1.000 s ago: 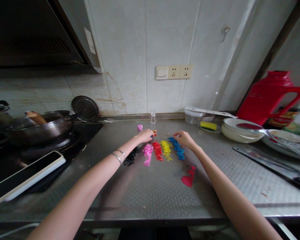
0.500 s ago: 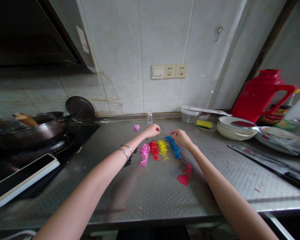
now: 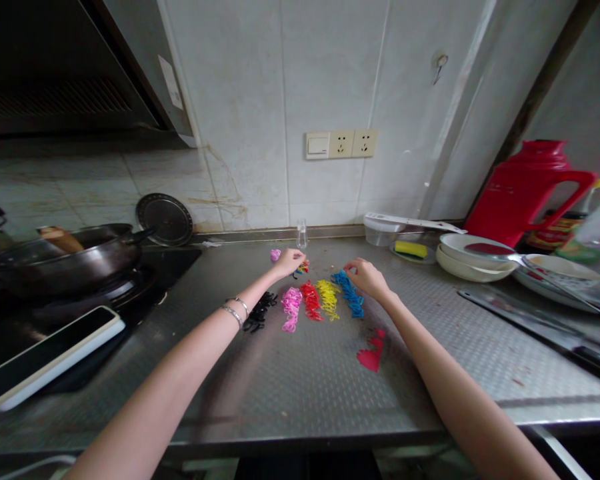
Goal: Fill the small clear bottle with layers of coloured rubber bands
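Note:
Small rubber bands lie sorted by colour in rows on the metal counter: black (image 3: 261, 312), pink (image 3: 291, 310), red (image 3: 311, 300), yellow (image 3: 329, 299) and blue (image 3: 351, 295). My left hand (image 3: 289, 262), with bracelets at the wrist, has its fingers pinched beside a small mixed-colour heap of bands (image 3: 303, 267). At the upper end of the blue row, my right hand (image 3: 367, 277) is closed in a pinch. Whatever either hand's fingertips hold is too small to make out. A pink bundle (image 3: 275, 255) sits just behind my left hand.
Against the wall stands a small clear bottle (image 3: 301, 235). A torn red piece (image 3: 373, 352) lies near the front. Right are a yellow sponge (image 3: 411, 249), bowls (image 3: 473, 267), a knife (image 3: 520, 320) and a red thermos (image 3: 517, 193). Left are a pan (image 3: 90, 257) and a phone-like slab (image 3: 50, 353).
My left hand has moved left and slightly toward me, uncovering the mixed heap; the black bands show more fully. My right hand stays by the blue row.

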Demonstrator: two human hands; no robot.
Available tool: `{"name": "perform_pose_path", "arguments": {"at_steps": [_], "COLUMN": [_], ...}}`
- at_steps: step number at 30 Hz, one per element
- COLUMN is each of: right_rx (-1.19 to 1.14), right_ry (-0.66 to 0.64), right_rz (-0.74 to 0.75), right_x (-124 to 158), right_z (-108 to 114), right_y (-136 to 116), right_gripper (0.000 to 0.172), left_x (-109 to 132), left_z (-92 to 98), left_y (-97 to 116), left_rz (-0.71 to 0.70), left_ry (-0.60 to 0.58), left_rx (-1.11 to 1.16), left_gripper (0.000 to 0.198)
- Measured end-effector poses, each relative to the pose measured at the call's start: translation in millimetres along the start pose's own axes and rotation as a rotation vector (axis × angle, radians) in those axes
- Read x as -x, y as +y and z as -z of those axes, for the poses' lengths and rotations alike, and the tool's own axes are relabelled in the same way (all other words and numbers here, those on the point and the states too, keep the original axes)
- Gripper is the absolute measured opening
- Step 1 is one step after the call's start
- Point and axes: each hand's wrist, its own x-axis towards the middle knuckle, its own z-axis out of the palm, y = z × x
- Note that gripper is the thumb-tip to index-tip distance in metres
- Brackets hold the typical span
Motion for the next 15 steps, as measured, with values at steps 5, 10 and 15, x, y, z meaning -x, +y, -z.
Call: {"name": "perform_pose_path", "arguments": {"at_steps": [5, 10, 15], "right_rx": [-0.003, -0.026, -0.127], "right_ry": [-0.007, -0.021, -0.068], "right_rz": [0.005, 0.029, 0.102], "right_x": [-0.6, -5.0, -18.0], "right_z": [-2.9, -4.8, -10.6], "right_y": [-0.7, -5.4, -22.5], "right_gripper": [0.024, 0.023, 0.025], "left_x": [23.5, 47.9, 53.3], "left_z": [36.9, 55.4, 53.5], "left_y": [-48.9, -72.8, -71.1], "left_rz": [0.164, 0.384, 0.388], "left_ry": [0.167, 0.286, 0.321], "left_rx": [-0.022, 0.185, 0.222], "left_gripper": [0.030, 0.029, 0.028]}}
